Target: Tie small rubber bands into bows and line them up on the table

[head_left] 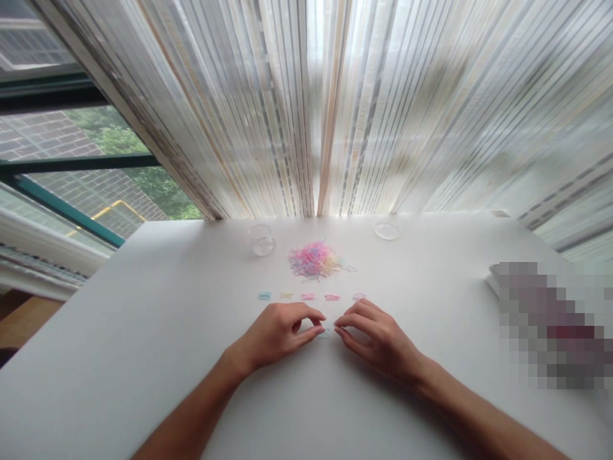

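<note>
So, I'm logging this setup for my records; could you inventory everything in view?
Table: 1, white, across the foreground
Pile of thin bands: 1, mostly pink with yellow and blue, table's centre
Small bundles: 5, blue-green, pale yellow, two pink, pale purple, in a row nearer than the pile
Small piece: 1, pale blue, nearer than the row
Container: 1, clear, back, left of the pile
Disc: 1, clear, back, right of the pile
Pixelated object: 1, greyish purple and dark red, right
Curtain: striped panels, white, grey, tan, behind
Window frame: 1, dark green, left
Brickwork, greenery, rail: grey-brown, green, yellow, outside
Hands: 2, bare, either side of the small piece
</note>
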Motion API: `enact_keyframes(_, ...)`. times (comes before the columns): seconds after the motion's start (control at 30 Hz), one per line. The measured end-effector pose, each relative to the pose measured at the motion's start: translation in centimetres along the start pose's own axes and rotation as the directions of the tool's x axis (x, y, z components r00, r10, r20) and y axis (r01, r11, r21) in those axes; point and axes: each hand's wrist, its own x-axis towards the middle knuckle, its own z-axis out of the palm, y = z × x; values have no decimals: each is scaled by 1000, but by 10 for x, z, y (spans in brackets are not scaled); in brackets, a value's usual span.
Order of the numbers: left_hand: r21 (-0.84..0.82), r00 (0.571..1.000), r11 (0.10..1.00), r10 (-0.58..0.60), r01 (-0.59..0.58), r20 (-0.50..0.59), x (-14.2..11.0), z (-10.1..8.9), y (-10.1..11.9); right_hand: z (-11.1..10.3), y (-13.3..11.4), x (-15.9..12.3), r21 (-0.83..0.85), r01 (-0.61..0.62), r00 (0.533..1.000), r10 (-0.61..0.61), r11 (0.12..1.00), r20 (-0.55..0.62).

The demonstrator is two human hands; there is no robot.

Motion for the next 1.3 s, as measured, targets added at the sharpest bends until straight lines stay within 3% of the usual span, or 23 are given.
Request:
enact_keyframes(0.27, 50, 999, 998, 24, -26, 39, 1, 0, 4, 1, 0, -1, 5, 5, 1000, -5, 1000, 13)
enact_keyframes(0.37, 61, 1000, 998, -12, 10, 25, -1, -21, -1, 1, -1, -2, 6, -3, 999, 3, 1000, 35)
enact_keyframes(0.43, 81, 995, 992, -94, 97, -33, -5, -41, -9, 1, -1, -2, 13, -9, 999, 8, 1000, 51)
enact_keyframes(0.53, 130, 960, 964, -206, 232, -187, -14, -70, -29, 1, -1, -2, 24, -13, 998, 11, 1000, 58)
enact_keyframes(0.63, 146, 934, 933, -299, 330, -196, -21, -84, -46, 0, -2, -2, 26, -18, 998, 16, 999, 68)
enact_keyframes(0.8, 129, 912, 905, -388, 404, -136, -24, -84, -55, -1, -3, -1, 32, -16, 996, 13, 999, 85)
enact_keyframes(1.3, 57, 891, 890, -448, 452, -77, -25, -86, -60, -1, -3, -1, 35, -25, 993, 21, 999, 114)
